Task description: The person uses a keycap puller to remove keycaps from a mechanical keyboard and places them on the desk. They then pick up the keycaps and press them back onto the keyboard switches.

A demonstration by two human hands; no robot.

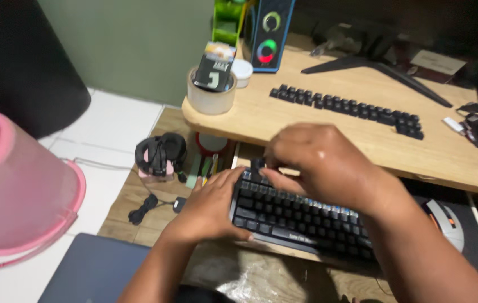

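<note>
A black mechanical keyboard lies on a low wooden shelf under the desk. My left hand rests on its left end, fingers spread along the edge. My right hand hovers over the upper left keys and pinches a small black keycap between thumb and fingers. A row of loose black keycaps is laid out on the light wooden desk above.
A roll of tape holding a small box stands at the desk's left corner, next to a lit speaker and a monitor stand. Black headphones sit left of the keyboard, a mouse to its right, a pink bin on the floor.
</note>
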